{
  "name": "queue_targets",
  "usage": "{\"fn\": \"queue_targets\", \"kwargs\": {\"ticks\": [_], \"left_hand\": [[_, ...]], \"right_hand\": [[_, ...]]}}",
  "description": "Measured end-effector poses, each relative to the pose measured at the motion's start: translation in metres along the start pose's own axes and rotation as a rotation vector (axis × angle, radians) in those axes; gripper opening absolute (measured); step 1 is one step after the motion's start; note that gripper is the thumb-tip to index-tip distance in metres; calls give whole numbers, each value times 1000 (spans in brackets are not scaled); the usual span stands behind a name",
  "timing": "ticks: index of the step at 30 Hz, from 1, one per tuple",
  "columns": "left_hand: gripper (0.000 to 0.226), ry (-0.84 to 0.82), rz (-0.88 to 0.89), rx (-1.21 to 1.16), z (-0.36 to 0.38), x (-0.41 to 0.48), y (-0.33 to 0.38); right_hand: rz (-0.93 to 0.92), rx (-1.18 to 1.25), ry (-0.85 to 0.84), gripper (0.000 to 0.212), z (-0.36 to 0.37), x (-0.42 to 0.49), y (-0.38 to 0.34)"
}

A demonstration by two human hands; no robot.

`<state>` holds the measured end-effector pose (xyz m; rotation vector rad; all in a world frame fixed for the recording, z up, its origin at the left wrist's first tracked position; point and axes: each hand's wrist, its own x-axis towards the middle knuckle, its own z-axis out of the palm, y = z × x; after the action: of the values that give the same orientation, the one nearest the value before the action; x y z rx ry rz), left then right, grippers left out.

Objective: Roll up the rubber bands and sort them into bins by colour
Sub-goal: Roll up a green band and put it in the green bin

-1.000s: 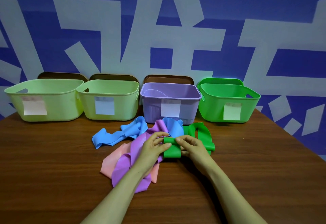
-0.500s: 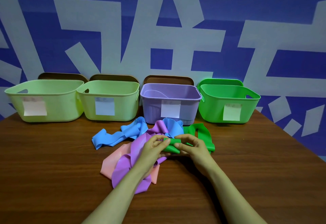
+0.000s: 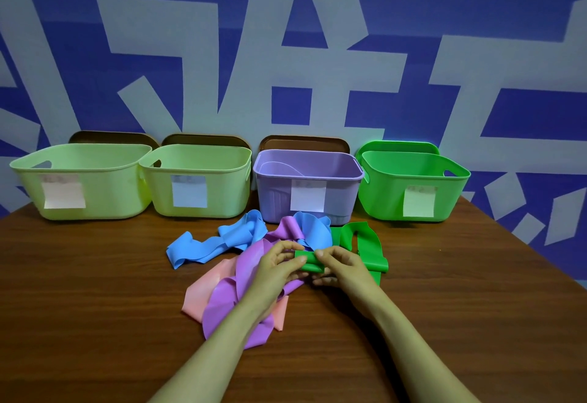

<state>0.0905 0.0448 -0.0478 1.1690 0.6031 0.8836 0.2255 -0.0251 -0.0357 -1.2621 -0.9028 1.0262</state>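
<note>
A green rubber band (image 3: 365,245) lies on the wooden table, and its near end is rolled into a small tight roll. My left hand (image 3: 276,264) and my right hand (image 3: 344,267) pinch that roll from either side. Under my left hand lie a purple band (image 3: 235,304) and a pink band (image 3: 198,294). A blue band (image 3: 219,244) stretches to the left behind them. At the table's back stand two light green bins (image 3: 104,186) (image 3: 222,193), a purple bin (image 3: 340,199) and a green bin (image 3: 384,199), each with a paper label.
The brown table (image 3: 95,307) runs to an edge at the right (image 3: 540,253). Behind the bins is a blue and white wall with brown chair backs (image 3: 303,142) against it.
The flat green fold between my hands has been rolled up into a smaller, tighter roll. Both hands stay at the same spot over the pile.
</note>
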Motion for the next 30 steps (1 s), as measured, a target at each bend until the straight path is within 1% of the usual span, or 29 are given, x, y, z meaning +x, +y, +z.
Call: {"fn": "queue_targets", "kwargs": {"ticks": [3, 8, 12, 16, 20, 22, 24, 28, 30], "left_hand": [[18, -4, -15, -28, 0, 0, 0], [11, 12, -29, -48, 2, -1, 4], [9, 26, -35, -42, 0, -1, 3], [10, -3, -27, -10, 0, 0, 3], [14, -62, 19, 195, 2, -2, 0], [14, -55, 74, 291, 4, -4, 0], [15, -56, 101, 325, 5, -5, 1], [15, -68, -36, 164, 3, -5, -2], [16, -46, -27, 202, 3, -3, -1]], "right_hand": [[-22, 26, 23, 12, 0, 1, 2], [-56, 56, 28, 5, 1, 1, 4], [-104, 8, 21, 20, 1, -5, 0], [-164, -28, 56, 29, 1, -4, -3], [-149, 8, 82, 42, 0, 0, -2], [-140, 37, 93, 43, -2, 1, 1], [-132, 95, 101, 41, -1, 1, 4], [-81, 216, 124, 37, 0, 5, 13], [-56, 222, 157, 35, -2, 6, 17]]}}
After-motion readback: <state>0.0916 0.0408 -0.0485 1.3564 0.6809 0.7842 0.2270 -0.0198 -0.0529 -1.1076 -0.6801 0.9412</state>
